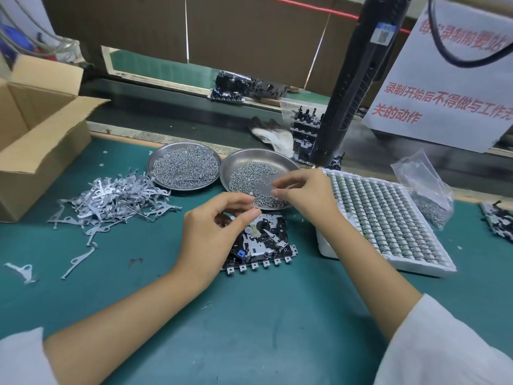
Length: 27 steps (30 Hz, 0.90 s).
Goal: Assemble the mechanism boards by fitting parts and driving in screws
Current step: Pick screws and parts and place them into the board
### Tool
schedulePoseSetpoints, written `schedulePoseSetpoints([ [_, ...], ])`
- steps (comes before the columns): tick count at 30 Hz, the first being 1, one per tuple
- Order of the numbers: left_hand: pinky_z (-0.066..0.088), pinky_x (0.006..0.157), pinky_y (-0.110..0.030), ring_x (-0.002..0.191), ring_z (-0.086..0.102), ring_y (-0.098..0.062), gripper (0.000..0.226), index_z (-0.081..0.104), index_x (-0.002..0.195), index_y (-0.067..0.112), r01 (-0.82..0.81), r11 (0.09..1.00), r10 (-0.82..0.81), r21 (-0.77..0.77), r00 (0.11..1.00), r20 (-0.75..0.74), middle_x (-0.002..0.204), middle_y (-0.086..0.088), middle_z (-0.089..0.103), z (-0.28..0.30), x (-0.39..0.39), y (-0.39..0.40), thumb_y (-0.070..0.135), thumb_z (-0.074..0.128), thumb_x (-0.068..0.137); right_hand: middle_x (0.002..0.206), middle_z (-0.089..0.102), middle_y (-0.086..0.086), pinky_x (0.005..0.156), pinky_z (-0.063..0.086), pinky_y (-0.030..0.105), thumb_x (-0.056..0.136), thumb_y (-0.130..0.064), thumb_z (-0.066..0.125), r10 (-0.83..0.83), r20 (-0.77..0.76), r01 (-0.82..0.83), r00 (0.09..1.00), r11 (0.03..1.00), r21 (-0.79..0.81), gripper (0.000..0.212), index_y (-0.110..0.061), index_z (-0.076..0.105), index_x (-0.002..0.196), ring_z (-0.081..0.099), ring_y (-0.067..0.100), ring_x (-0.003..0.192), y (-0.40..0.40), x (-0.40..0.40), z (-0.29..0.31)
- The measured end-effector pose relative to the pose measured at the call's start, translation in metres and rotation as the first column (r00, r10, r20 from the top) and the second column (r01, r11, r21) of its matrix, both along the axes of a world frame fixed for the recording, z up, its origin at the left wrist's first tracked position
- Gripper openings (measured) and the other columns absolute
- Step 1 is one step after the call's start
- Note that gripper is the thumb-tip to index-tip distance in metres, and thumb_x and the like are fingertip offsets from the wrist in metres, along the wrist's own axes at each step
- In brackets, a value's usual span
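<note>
Workbench seen from above, covered by a green desk (263, 315) mat. Mechanism board (262, 243), black with metal parts, flat on the mat at centre, a row of small square tabs along its near edge. Left hand (213, 234) over the board's left part, fingers curled, thumb and forefinger brought together above the board's far edge; too small to tell whether anything is pinched there. Right hand (302, 195) just right of it, over the near rim of a steel dish, fingertips pinched together; whatever sits between them too small to make out. Right dish (249, 159) partly filled with small screws (244, 179); left dish (186, 168) beside it, touching or nearly so, heaped with screws. Pile of flat grey metal levers (116, 198) to the left, a few strays nearer. Open cardboard box (36, 134) at far left. White tray of small parts in rows (388, 218) to the right of the board. Clear plastic bag (424, 184) beyond the tray. Black electric screwdriver (349, 87) hanging at far right. White glove (273, 134) behind the dishes. Paper sign with red characters (444, 87) at far right.
</note>
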<state>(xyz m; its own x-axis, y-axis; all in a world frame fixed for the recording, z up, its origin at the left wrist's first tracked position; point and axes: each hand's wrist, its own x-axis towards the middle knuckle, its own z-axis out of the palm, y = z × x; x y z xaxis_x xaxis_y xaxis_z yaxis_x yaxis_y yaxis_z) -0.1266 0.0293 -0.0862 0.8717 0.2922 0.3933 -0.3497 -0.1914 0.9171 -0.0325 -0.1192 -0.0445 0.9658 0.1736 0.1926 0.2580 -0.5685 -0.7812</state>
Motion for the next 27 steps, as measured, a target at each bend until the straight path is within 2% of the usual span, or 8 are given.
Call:
schedulePoseSetpoints([
  [5, 0.051, 0.069, -0.02, 0.076, 0.066, -0.003, 0.018, 0.071, 0.087, 0.026, -0.008, 1.0, 0.008, -0.01, 1.0, -0.006, 0.081, 0.014, 0.072, 0.001, 0.0, 0.0, 0.014, 0.077, 0.075, 0.064, 0.064, -0.007, 0.057, 0.045, 0.009, 0.078, -0.003, 0.073, 0.02, -0.051, -0.019, 0.999, 1.0, 0.019, 0.01, -0.013, 0.073, 0.076, 0.057, 0.005, 0.06, 0.003, -0.003, 0.003],
  [8, 0.05, 0.069, -0.021, 0.077, 0.067, -0.003, 0.019, 0.071, 0.088, 0.026, -0.006, 1.0, 0.006, -0.005, 1.0, -0.002, 0.081, 0.014, 0.072, 0.002, 0.0, 0.0, 0.015, 0.078, 0.074, 0.065, 0.068, -0.006, 0.057, 0.048, 0.014, 0.076, -0.004, 0.075, 0.132, -0.149, -0.092, 0.98, 0.964, 0.248, 0.011, -0.014, 0.072, 0.075, 0.06, 0.004, 0.059, -0.002, -0.013, 0.008],
  [11, 0.049, 0.069, -0.016, 0.08, 0.067, 0.0, 0.021, 0.07, 0.089, 0.029, 0.0, 1.0, -0.001, 0.03, 1.0, 0.016, 0.082, 0.016, 0.072, 0.002, -0.002, -0.001, 0.017, 0.078, 0.073, 0.066, 0.069, -0.003, 0.06, 0.05, 0.015, 0.068, -0.013, 0.075, 0.304, -0.275, -0.116, 0.912, 0.835, 0.538, 0.006, -0.017, 0.076, 0.071, 0.062, 0.005, 0.061, -0.012, -0.032, 0.006],
  [15, 0.053, 0.071, -0.022, 0.081, 0.068, -0.001, 0.023, 0.069, 0.087, 0.036, 0.024, 0.998, -0.026, 0.06, 0.999, 0.031, 0.081, 0.017, 0.072, 0.003, -0.007, -0.004, 0.024, 0.079, 0.07, 0.066, 0.066, -0.001, 0.058, 0.049, 0.015, 0.065, -0.014, 0.071, 0.425, -0.321, -0.071, 0.847, 0.688, 0.723, 0.006, -0.012, 0.075, 0.069, 0.06, 0.006, 0.061, -0.013, -0.053, -0.01],
  [18, 0.055, 0.073, -0.026, 0.08, 0.069, -0.004, 0.022, 0.069, 0.088, 0.034, 0.053, 0.997, -0.056, 0.051, 0.998, 0.043, 0.08, 0.015, 0.073, 0.004, -0.009, -0.005, 0.032, 0.076, 0.068, 0.067, 0.067, 0.001, 0.06, 0.05, 0.016, 0.067, -0.013, 0.07, 0.424, -0.288, -0.061, 0.859, 0.641, 0.765, 0.006, -0.011, 0.074, 0.072, 0.062, 0.009, 0.062, -0.008, -0.06, -0.018],
  [22, 0.056, 0.075, -0.035, 0.081, 0.07, -0.007, 0.023, 0.07, 0.088, 0.035, 0.076, 0.997, -0.077, 0.027, 0.997, 0.03, 0.079, 0.012, 0.073, 0.005, -0.009, -0.007, 0.033, 0.076, 0.066, 0.071, 0.069, 0.005, 0.065, 0.052, 0.019, 0.067, -0.015, 0.071, 0.413, -0.245, -0.087, 0.877, 0.638, 0.765, 0.007, -0.013, 0.075, 0.073, 0.062, 0.013, 0.063, -0.006, -0.062, -0.02],
  [27, 0.053, 0.073, -0.019, 0.079, 0.07, -0.007, 0.024, 0.071, 0.088, 0.034, 0.104, 0.995, -0.103, -0.012, 0.994, 0.046, 0.078, 0.011, 0.074, 0.004, -0.008, -0.007, 0.03, 0.077, 0.064, 0.07, 0.069, 0.005, 0.067, 0.052, 0.02, 0.065, -0.018, 0.073, 0.396, -0.247, -0.093, 0.884, 0.668, 0.738, 0.009, -0.014, 0.075, 0.073, 0.061, 0.012, 0.06, -0.006, -0.064, -0.019],
])
